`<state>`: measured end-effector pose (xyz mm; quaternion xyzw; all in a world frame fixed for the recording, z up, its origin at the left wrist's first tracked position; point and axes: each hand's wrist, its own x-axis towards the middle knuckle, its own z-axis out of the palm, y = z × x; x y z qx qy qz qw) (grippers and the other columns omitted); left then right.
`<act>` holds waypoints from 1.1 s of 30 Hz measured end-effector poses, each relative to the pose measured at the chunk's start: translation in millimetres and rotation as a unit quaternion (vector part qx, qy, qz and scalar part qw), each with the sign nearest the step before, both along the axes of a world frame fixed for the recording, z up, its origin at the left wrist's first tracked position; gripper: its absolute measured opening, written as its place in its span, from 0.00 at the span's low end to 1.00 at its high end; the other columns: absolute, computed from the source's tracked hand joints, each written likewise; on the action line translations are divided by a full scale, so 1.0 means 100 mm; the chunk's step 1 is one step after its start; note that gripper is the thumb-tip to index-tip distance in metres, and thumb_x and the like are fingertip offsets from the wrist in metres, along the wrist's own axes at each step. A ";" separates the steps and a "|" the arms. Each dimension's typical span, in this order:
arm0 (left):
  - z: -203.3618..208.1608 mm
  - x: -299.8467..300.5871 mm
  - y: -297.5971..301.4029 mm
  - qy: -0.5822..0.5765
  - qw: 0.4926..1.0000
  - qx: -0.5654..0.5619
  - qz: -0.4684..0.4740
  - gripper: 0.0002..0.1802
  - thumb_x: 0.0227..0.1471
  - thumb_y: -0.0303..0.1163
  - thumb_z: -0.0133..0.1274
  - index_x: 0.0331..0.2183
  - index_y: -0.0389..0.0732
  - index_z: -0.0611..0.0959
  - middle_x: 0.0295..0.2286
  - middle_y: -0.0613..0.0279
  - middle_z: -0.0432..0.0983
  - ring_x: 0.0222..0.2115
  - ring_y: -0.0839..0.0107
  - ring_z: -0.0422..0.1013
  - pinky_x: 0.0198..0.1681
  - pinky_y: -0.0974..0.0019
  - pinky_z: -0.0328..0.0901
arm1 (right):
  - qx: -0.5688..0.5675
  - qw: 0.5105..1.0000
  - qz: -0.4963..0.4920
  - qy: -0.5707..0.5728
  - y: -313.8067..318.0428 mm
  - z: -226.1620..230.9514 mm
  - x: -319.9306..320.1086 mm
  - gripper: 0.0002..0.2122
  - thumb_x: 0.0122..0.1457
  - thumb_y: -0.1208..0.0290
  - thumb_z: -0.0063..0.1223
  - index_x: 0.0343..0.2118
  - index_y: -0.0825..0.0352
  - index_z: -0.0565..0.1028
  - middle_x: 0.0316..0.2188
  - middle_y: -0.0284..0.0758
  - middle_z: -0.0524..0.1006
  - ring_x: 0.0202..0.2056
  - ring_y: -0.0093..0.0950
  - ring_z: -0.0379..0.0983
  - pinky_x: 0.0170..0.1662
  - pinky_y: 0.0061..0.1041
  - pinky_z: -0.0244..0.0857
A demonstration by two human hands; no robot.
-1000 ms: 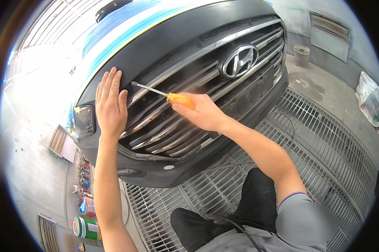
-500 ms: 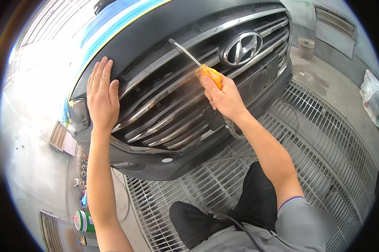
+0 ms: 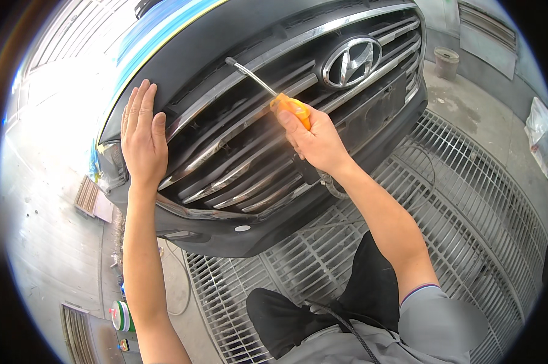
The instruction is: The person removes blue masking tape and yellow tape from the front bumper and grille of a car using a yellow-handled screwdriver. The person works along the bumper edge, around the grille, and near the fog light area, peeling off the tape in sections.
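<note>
My right hand (image 3: 315,141) is wrapped round an orange air blow gun (image 3: 293,110). Its long metal nozzle slants up and left, and the dark tip is over the upper edge of the chrome-barred car grille (image 3: 226,177). From beneath the grip hangs a hose (image 3: 333,187), partly hidden by my wrist. My left hand (image 3: 144,141) lies flat, fingers stretched out, on the matte dark front bumper (image 3: 192,70) beside the grille's left end. A chrome oval emblem (image 3: 351,63) sits right of the gun.
Blue and white masking film (image 3: 149,33) covers the car above the bumper. Metal floor grating (image 3: 468,200) spreads beneath and right of the car. A bucket (image 3: 446,63) stands by the far right wall, near a plastic bag (image 3: 541,130). A green-and-white container (image 3: 122,316) is at lower left.
My right hand has shifted slightly left with the blow gun, and its nozzle tip has moved left along the grille's upper edge. My left hand stays flat on the bumper.
</note>
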<state>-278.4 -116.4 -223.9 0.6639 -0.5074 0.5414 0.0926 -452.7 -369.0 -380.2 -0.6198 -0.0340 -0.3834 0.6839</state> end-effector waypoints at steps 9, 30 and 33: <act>-0.01 0.00 0.00 0.009 1.000 -0.002 -0.006 0.27 0.78 0.45 0.44 0.67 0.41 0.79 0.68 0.52 0.73 0.71 0.49 0.64 0.74 0.48 0.56 | -0.015 0.999 0.029 0.008 0.17 0.07 0.02 0.19 0.74 0.59 0.62 0.59 0.69 0.81 0.37 0.27 0.82 0.39 0.16 0.73 0.47 0.21 0.70; 0.02 -0.07 0.01 0.010 1.000 -0.005 0.007 0.26 0.75 0.39 0.49 0.68 0.42 0.78 0.69 0.54 0.71 0.71 0.48 0.64 0.75 0.46 0.56 | 0.030 0.996 -0.075 0.023 -0.56 0.14 -0.42 0.20 0.78 0.52 0.54 0.56 0.65 0.78 0.20 0.22 0.68 0.17 0.13 0.61 0.22 0.18 0.59; 0.01 -0.07 0.02 0.011 1.000 -0.005 0.002 0.26 0.74 0.39 0.49 0.68 0.42 0.78 0.69 0.55 0.71 0.71 0.49 0.64 0.74 0.46 0.57 | 0.031 0.996 -0.083 0.031 -0.57 0.23 -0.48 0.20 0.78 0.52 0.54 0.56 0.65 0.78 0.20 0.22 0.67 0.18 0.12 0.61 0.22 0.17 0.59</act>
